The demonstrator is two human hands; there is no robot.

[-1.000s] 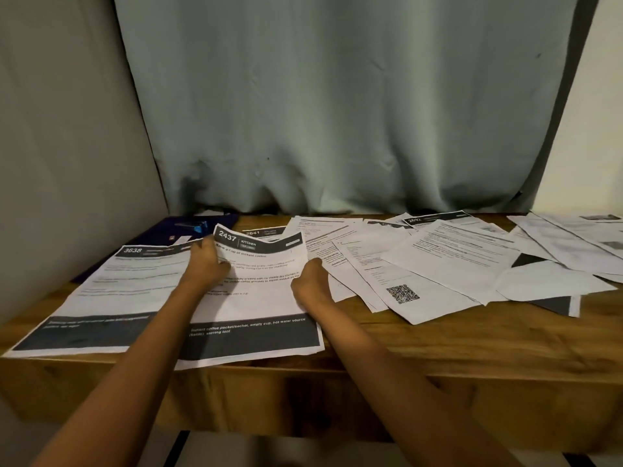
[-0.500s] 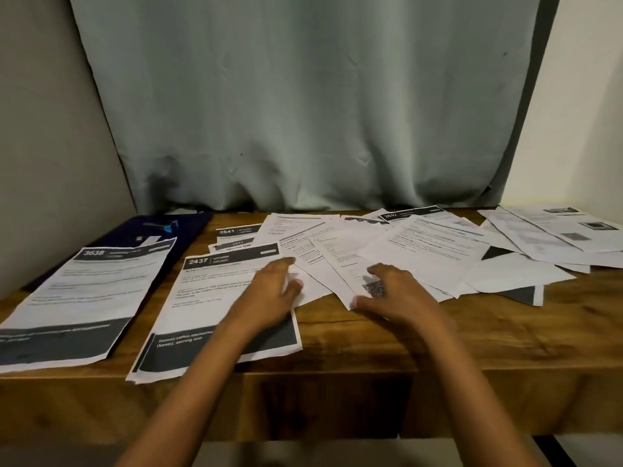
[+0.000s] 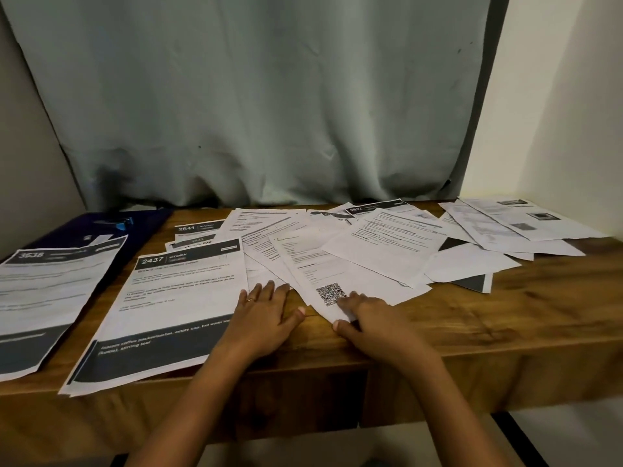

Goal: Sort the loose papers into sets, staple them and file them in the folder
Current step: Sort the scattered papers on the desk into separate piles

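At the far left the dark blue folder point(image 3: 148, 224) lies flat on the table point(image 3: 505, 318) with a small blue object point(image 3: 122, 224) on it, probably the stapler, though it is too small to be sure. Nothing looks filed in the folder yet. The sheet headed 3638 point(image 3: 50, 284) partly covers the folder, and just beside it lies the sheet headed 2437 point(image 3: 175, 298). These two seem to be the starts of separate sets. Behind 2437 a few more headed sheets point(image 3: 197, 230) peek out, one marked 2641.

The left hand point(image 3: 266, 318) lies flat with its fingers straight and together, its heel on the right edge of 2437 and its fingertips reaching the nearest loose pages. The right hand point(image 3: 367, 318) has its fingertips on the near corner of the QR-code sheet point(image 3: 337, 274) and its thumb at that edge. Whether it pinches the corner, I cannot tell.

Further right the middle heap point(image 3: 387, 244) overlaps every way, and a second spread of pages point(image 3: 505, 227) runs to the table's right end.

By my reckoning the sorting is barely begun. Most papers are unsorted, nothing is stapled, and the filing is all to come.
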